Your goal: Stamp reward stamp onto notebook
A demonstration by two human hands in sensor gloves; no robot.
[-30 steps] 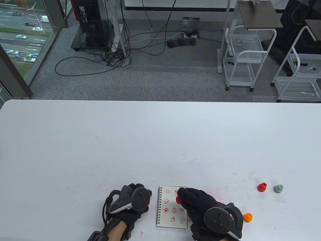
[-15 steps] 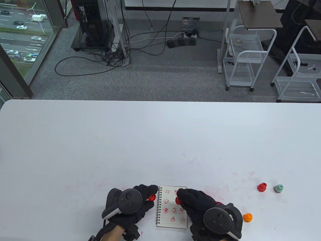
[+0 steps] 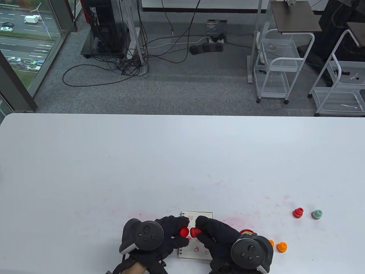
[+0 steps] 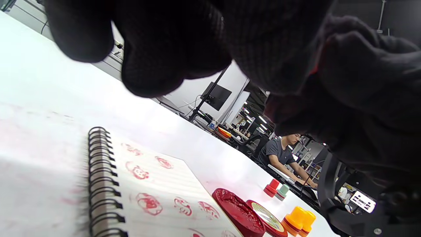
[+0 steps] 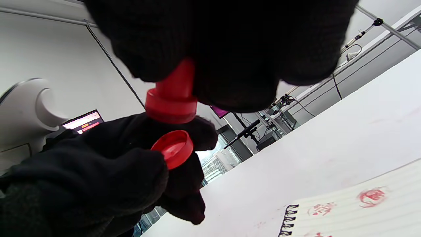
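Two gloved hands meet: right grip [image 3: 212, 237] pinches the red plastic stamp [image 5: 172, 95], left grip [image 3: 168, 235] its round red cap [image 5: 173, 147], so misalignment risks ink on the spiral-bound lined notebook [image 4: 158, 194] below.

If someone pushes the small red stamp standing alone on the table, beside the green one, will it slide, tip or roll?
The red stamp would probably tip rather than slide: it stands upright, narrow on top of a wider base. Once on its side it may roll in a curve, since its body looks round and stepped. It seems to be light plastic, so a gentle push across the smooth table should move it.
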